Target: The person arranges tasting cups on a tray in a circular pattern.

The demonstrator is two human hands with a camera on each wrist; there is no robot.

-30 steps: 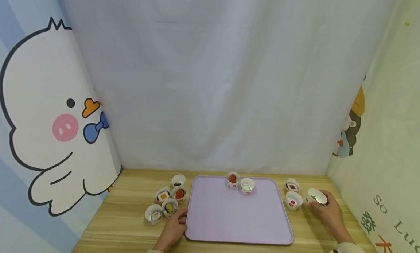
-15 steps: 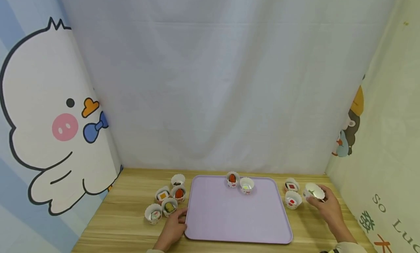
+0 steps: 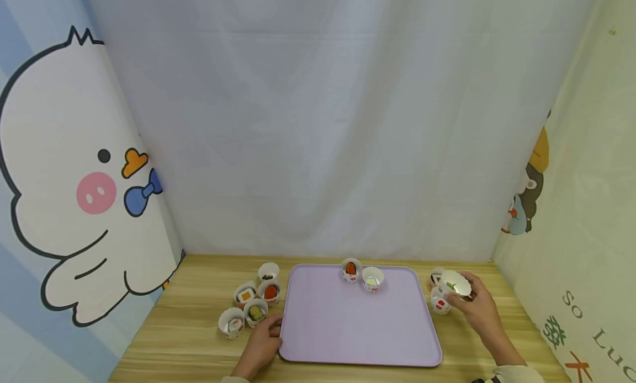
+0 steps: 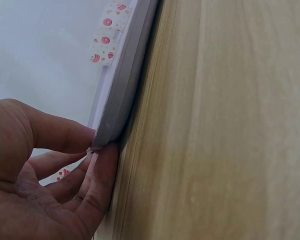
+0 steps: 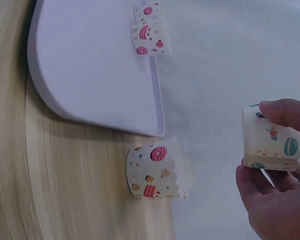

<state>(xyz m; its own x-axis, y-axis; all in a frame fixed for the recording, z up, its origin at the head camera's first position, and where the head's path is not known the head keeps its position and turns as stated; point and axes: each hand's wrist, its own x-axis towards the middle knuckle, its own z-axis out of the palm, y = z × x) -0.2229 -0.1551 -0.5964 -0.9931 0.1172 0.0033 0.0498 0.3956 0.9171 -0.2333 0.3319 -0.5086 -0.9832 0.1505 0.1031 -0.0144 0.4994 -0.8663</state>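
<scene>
In my head view, five cups (image 3: pixel 255 313) stand at lower left on the wood-grained worktop (image 3: pixel 169 322), off the tray (image 3: pixel 360 328); beside them the left hand (image 3: pixel 262 340) pinches the tray's edge between thumb and fingers. Two cups (image 3: pixel 372 281) already stand at the tray's upper edge, so I judge the work early. At lower right, the right hand (image 3: pixel 481 312) curves its fingers round a raised cup (image 3: pixel 457 282), near another pair (image 3: pixel 440 306) off the tray. The cups look papery, printed, scalloped; the tray, smooth and lilac.

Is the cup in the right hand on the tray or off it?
Off it. The head view shows the cup right of the tray; the right wrist view shows the right hand holding it above the table.
</scene>
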